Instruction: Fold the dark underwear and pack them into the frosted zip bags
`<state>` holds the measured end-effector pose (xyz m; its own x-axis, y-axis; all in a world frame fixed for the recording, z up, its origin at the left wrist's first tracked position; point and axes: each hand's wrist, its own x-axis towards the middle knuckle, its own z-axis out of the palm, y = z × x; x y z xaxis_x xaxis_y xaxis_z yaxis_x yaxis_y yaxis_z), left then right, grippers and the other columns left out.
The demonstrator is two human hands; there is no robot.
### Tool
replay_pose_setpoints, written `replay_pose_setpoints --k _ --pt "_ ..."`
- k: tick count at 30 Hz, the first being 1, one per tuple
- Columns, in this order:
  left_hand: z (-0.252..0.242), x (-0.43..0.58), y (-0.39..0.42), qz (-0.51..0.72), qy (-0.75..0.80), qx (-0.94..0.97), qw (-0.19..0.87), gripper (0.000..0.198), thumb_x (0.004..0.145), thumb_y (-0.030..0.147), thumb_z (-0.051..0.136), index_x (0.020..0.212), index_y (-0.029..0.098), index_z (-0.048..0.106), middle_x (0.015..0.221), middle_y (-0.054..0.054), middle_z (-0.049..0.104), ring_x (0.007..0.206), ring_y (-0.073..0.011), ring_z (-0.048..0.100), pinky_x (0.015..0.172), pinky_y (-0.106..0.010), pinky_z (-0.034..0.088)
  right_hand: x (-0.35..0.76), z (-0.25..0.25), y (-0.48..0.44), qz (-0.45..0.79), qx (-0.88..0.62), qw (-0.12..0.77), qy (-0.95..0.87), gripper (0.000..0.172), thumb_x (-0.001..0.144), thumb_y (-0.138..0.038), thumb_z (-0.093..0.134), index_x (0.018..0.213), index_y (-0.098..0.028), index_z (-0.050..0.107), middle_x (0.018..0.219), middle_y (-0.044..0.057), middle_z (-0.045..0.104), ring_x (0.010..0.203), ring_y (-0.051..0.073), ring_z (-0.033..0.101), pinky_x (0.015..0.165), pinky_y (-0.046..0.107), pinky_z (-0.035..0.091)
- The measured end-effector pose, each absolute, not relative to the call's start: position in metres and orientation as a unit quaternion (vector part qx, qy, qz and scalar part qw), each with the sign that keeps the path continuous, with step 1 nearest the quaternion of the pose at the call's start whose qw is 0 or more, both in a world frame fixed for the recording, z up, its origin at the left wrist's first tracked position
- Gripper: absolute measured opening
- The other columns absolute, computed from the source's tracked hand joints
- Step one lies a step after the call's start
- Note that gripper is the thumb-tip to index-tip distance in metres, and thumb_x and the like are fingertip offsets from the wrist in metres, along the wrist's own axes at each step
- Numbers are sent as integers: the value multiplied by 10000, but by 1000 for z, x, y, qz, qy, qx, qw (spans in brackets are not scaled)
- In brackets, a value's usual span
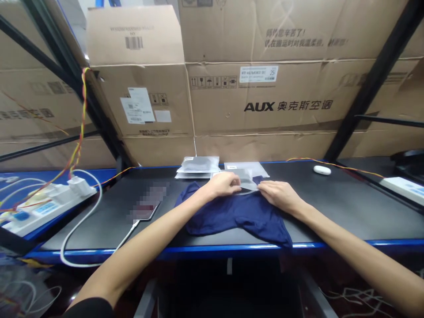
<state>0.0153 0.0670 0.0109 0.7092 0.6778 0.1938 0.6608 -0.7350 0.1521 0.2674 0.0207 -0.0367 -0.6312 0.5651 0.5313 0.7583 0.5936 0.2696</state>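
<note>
A dark blue cloth garment (225, 216) lies spread and wrinkled on the black tabletop, its lower right corner reaching the front edge. Over its far side is a translucent plastic bag (247, 180) with something grey showing in it. My left hand (225, 183) has curled fingers closed at the bag's left side. On the opposite side, my right hand (280, 194) pinches the bag's near right edge, close to the blue cloth. The fingertips of both hands are partly hidden. Just behind the left hand sits a small stack of flat plastic packets (198, 165).
Another flat packet (261, 168) lies behind the bag. A phone (149, 210) with a white charging cable (96, 207) is on the left, near a power strip (46, 203). A white oval case (322, 170) lies at the right. Large cardboard boxes (281, 88) stand behind.
</note>
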Motion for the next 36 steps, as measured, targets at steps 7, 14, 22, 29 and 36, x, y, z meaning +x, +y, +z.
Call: replay_pose_setpoints --k 7,14,22,29,36 --pt "-2 23 61 133 373 914 -87 198 884 143 516 1028 200 641 1037 -59 683 957 -220 638 768 -297 512 267 -41 21 -236 -389 238 -858 257 957 -172 488 962 -200 743 966 49 785 934 198 734 774 250 551" --pt "-6 41 48 163 273 941 -120 312 856 119 506 1150 164 600 1094 -78 645 982 -219 604 835 -309 506 265 -42 17 -222 -421 240 -846 223 934 -185 527 929 -198 749 965 65 786 896 204 745 774 271 565" --pt "-17 49 48 162 230 941 -190 237 993 325 445 1054 188 629 1072 -78 649 951 -218 605 777 -325 485 263 -43 14 -235 -411 253 -844 201 926 -190 548 867 -200 739 940 70 787 900 213 746 744 257 555" --pt "-18 45 42 151 213 936 -237 255 1006 236 379 1059 215 627 1076 -63 654 913 -220 597 716 -328 473 263 -44 13 -244 -392 259 -848 227 938 -191 529 847 -197 736 943 60 788 953 220 737 764 264 559" --pt "-9 -1 40 123 240 934 -235 166 940 203 478 944 189 644 1031 -72 656 889 -208 598 710 -318 474 271 -41 11 -253 -394 248 -848 238 937 -181 518 831 -207 729 920 47 788 959 218 735 713 255 545"
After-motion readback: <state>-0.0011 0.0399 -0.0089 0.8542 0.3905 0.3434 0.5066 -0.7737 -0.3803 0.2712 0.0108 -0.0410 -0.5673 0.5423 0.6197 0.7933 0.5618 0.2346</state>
